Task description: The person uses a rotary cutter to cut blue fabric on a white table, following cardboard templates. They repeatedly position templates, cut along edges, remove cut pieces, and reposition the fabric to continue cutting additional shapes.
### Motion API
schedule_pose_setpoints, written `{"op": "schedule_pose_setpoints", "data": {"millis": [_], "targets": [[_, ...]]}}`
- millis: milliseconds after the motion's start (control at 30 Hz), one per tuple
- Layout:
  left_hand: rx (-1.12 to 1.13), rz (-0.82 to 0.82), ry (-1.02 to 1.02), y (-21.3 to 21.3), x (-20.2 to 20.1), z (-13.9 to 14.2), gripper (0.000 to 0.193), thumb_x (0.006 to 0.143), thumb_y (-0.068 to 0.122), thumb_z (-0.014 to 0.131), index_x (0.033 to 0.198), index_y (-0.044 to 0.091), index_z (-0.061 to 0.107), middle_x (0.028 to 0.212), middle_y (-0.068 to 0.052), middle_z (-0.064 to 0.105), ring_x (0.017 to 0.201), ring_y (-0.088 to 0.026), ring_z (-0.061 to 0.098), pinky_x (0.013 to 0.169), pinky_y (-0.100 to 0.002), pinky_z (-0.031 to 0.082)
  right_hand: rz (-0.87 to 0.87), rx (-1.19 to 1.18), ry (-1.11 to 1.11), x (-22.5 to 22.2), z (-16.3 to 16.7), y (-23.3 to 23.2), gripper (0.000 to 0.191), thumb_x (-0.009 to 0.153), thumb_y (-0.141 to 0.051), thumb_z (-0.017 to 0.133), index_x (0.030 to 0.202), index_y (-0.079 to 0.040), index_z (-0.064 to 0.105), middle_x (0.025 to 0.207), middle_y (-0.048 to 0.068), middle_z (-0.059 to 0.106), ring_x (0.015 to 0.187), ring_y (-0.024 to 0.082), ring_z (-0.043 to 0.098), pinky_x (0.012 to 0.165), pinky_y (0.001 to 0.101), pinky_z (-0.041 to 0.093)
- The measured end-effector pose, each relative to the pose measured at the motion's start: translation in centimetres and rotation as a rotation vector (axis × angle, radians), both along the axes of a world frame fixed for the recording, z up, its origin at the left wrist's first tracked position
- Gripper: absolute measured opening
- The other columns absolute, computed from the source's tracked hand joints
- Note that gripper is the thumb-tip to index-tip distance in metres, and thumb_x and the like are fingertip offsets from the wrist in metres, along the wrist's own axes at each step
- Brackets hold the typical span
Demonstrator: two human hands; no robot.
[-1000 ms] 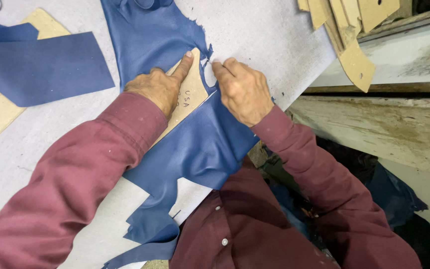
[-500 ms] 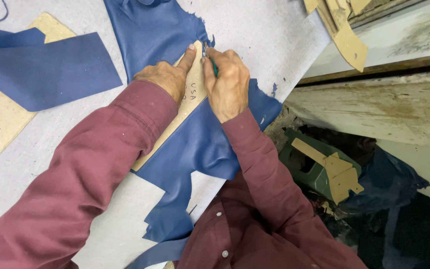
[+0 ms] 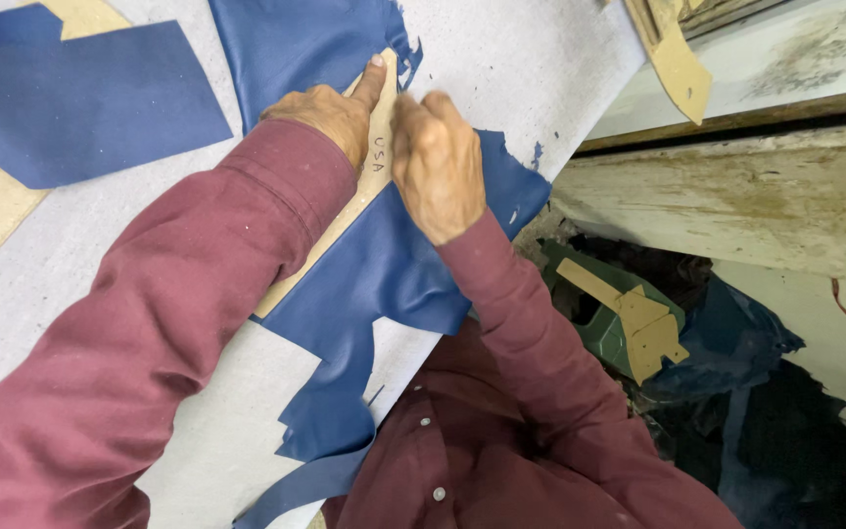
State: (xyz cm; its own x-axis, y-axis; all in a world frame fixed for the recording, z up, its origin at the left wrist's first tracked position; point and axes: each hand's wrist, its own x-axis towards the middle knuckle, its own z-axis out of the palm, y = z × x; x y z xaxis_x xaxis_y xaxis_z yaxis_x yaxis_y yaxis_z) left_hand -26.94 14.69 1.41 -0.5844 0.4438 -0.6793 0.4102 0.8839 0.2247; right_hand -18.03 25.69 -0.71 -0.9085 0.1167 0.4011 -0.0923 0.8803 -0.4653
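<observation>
Pressing down with my left hand (image 3: 330,113), I am pinning a tan cardboard pattern (image 3: 369,181) flat on the blue leather sheet (image 3: 384,274), index finger stretched along its tip. My right hand (image 3: 438,162) is curling beside it against the pattern's edge, fingers closed; whatever they grip is hidden. Both are lying on the grey cutting table (image 3: 521,69).

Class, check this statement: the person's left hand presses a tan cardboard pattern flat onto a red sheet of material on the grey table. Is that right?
Not quite. The sheet under the tan cardboard pattern is blue, not red; only the sleeves are red. The head view shows it. The rest holds: the left hand presses the pattern flat on the grey table.
</observation>
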Motion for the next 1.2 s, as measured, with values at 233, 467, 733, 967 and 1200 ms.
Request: {"op": "schedule_pose_setpoints", "data": {"millis": [233,467,733,967,1200], "targets": [[0.016,0.054,0.008,-0.3,0.3,0.5,0.1,0.094,0.002,0.065,0.165,0.041,0.008,0.129,-0.018,0.065,0.116,-0.036,0.067,0.089,-0.051,0.06,0.123,0.019,-0.086,4.2,0.8,1.7,0.024,0.093,0.01,0.068,0.117,0.009,0.069,0.091,0.017,0.059,0.072,0.031,0.065,0.062,0.04,0.052],[0.001,0.079,0.04,-0.1,0.4,0.2,0.096,0.095,0.005,0.065,0.163,0.046,0.01,0.13,-0.019,0.063,0.115,-0.037,0.066,0.088,-0.051,0.059,0.181,0.052,-0.114,6.1,0.6,2.8,0.03,0.092,0.011,0.066,0.121,0.012,0.066,0.094,0.017,0.058,0.075,0.031,0.065,0.066,0.0394,0.054],[0.145,0.149,0.331,-0.7,2.8,-1.4,0.071,0.094,0.009,0.06,0.156,0.035,0.036,0.111,-0.018,0.067,0.093,-0.038,0.071,0.074,-0.047,0.06,0.207,-0.165,-0.287,6.0,1.5,6.4,0.024,0.092,0.002,0.073,0.116,0.003,0.074,0.087,0.013,0.069,0.068,0.024,0.065,0.061,0.0342,0.053],[0.114,0.367,0.771,-2.7,13.6,-1.6,0.083,0.077,0.057,0.071,0.144,0.01,0.057,0.138,-0.011,0.054,0.125,-0.036,0.049,0.112,-0.069,0.031,0.59,-0.171,-0.079,-0.7,3.0,5.1,0.018,0.101,-0.002,0.074,0.118,-0.003,0.072,0.105,0.011,0.073,0.09,0.021,0.07,0.079,0.0335,0.057],[0.102,0.412,0.495,-1.9,16.1,-4.6,0.122,0.071,0.099,0.038,0.159,0.014,0.034,0.163,-0.016,0.027,0.151,-0.044,0.01,0.11,-0.082,0.0,1.271,0.147,0.09,-6.1,-0.8,-8.0,0.033,0.087,-0.007,0.077,0.119,-0.006,0.072,0.113,0.005,0.069,0.101,0.021,0.067,0.087,0.0359,0.058]]}}
